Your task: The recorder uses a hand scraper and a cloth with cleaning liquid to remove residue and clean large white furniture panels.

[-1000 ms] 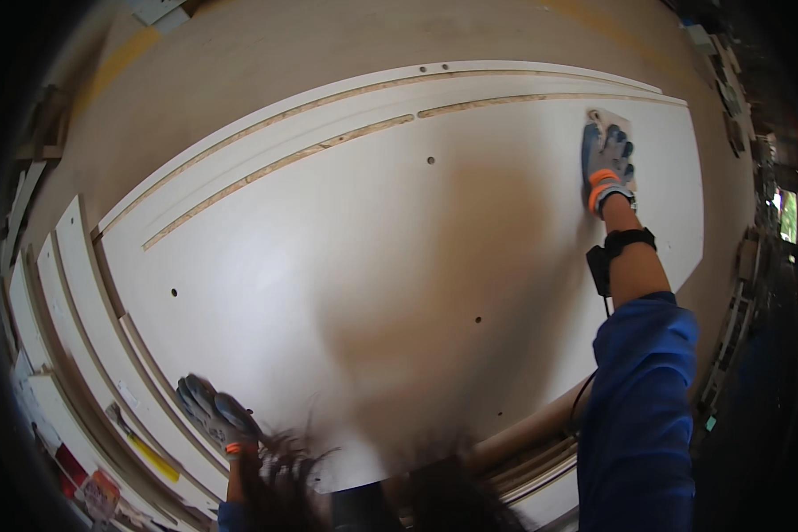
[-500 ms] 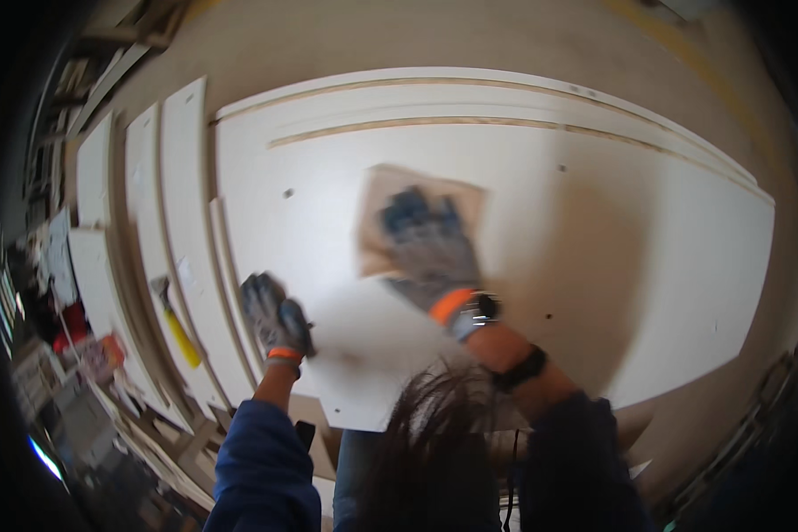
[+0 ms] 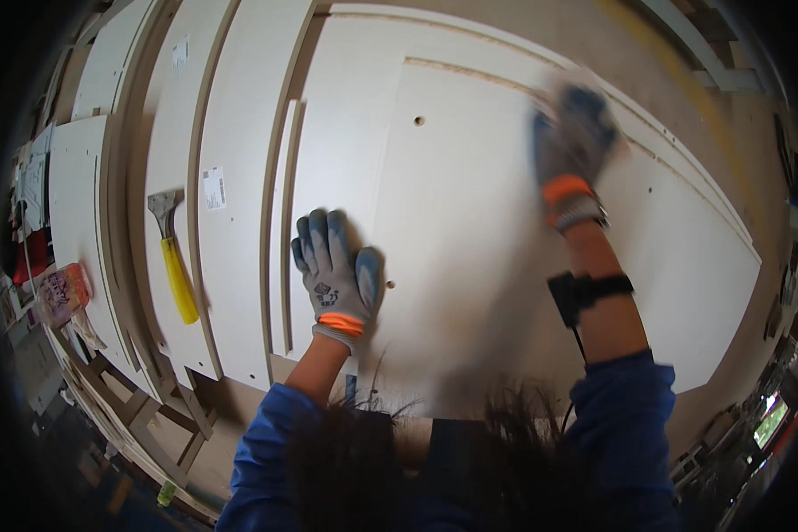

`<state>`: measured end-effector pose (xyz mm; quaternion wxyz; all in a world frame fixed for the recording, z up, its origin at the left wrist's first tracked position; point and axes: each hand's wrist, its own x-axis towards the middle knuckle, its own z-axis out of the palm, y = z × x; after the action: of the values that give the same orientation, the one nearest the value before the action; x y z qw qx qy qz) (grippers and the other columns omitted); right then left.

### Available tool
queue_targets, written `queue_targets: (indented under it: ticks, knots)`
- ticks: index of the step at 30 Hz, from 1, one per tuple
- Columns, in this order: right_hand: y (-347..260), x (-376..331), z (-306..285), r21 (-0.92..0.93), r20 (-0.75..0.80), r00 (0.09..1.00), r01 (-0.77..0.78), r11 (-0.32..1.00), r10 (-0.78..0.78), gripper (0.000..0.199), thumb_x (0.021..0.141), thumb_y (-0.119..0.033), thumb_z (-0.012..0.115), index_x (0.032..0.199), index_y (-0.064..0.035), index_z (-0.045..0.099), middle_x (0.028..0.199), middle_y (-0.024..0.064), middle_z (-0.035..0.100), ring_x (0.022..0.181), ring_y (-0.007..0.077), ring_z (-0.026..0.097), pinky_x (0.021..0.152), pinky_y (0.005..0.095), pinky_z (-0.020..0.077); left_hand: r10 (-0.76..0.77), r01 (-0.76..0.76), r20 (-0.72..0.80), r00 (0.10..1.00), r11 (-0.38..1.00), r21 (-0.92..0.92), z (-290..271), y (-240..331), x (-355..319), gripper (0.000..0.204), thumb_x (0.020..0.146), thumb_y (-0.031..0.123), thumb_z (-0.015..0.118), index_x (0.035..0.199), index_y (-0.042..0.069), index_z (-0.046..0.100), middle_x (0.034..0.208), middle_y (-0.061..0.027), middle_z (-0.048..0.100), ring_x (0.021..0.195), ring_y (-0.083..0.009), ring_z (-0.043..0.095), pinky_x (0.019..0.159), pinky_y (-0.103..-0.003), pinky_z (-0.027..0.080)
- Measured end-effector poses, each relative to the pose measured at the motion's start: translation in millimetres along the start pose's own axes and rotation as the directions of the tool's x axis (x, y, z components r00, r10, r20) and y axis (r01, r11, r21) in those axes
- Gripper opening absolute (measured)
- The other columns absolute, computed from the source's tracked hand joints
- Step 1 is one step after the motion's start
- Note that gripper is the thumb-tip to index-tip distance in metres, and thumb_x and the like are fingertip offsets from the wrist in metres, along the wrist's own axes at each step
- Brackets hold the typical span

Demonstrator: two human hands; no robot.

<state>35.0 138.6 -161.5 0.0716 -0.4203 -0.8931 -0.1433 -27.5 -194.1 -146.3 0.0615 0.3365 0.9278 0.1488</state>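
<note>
Pressing flat on a big white board (image 3: 470, 222) in the middle of the frame, the left hand (image 3: 337, 270) has its gloved fingers spread and holds nothing. The right hand (image 3: 575, 151), upper right, is blurry; it lies on the same board, and I cannot tell if it grips anything. A scraper (image 3: 173, 257) with a yellow handle lies on another white board (image 3: 230, 133) at the left, well apart from both hands.
</note>
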Motion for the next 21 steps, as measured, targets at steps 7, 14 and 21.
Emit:
queue_targets:
  ticks: [7,14,21]
  knots:
    - [-124,-228,-98,0.68,0.199,0.686,0.418,0.603,-0.7,0.053,0.088,-0.044,0.05,0.13,-0.0122,0.053,0.132,0.0109,0.052,0.12,0.0338,0.048,0.106,0.0506,0.0302,-0.004,0.007,0.008,1.0,0.954,-0.3,-68,-53,-47,0.054,0.096,0.018,0.044,0.141,-0.007,0.029,0.144,-0.0283,0.033,0.134,-0.0434,0.032,0.111,-0.046,0.026]
    - [-49,-248,-122,0.932,0.307,0.399,0.058,0.358,-0.864,0.057,0.083,-0.027,0.056,0.137,-0.018,0.044,0.144,0.0077,0.041,0.135,0.0245,0.037,0.111,0.0472,0.0265,0.114,-0.031,0.186,0.976,0.917,-0.399,-93,-51,-91,0.05,0.093,0.016,0.047,0.136,-0.008,0.035,0.138,-0.0301,0.039,0.127,-0.0471,0.039,0.107,-0.051,0.031]
    - [11,-14,-9,0.058,-0.08,0.937,0.344,0.937,-0.339,0.063,0.091,-0.048,0.046,0.139,-0.0082,0.04,0.143,0.0126,0.042,0.136,0.0311,0.033,0.111,0.0519,0.022,0.004,0.224,0.413,0.911,0.836,-0.501,-57,-19,-108,0.035,0.091,0.015,0.053,0.12,-0.005,0.052,0.119,-0.0251,0.054,0.11,-0.041,0.053,0.093,-0.046,0.044]
